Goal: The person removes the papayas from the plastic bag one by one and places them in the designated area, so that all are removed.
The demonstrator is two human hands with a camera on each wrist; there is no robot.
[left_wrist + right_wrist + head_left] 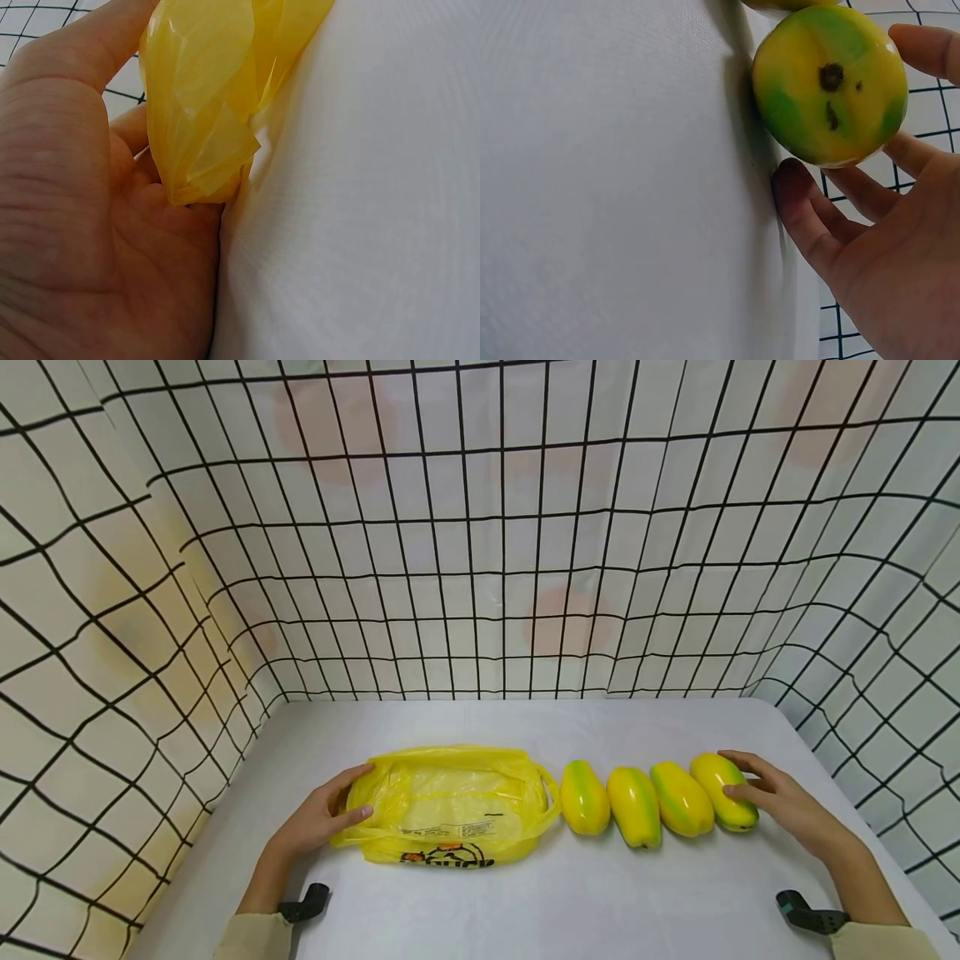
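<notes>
A yellow plastic bag [450, 802] with dark printing lies flat on the table, its handle loop toward the fruit. At its left end my left hand [322, 810] holds it, thumb on the near side and fingers on the far side; the left wrist view shows the crumpled bag end [202, 105] between them. To the right, several glossy yellow-green papayas [633, 806] lie side by side. My right hand [776, 793] grips the rightmost papaya [722, 789] between thumb and fingers. In the right wrist view this papaya's [829, 86] stem end faces the camera.
A white cloth covers the table [562, 902]. Black wire grid [480, 543] panels over pale sheeting rise behind and on both sides. Each wrist carries a black strap mount [303, 903].
</notes>
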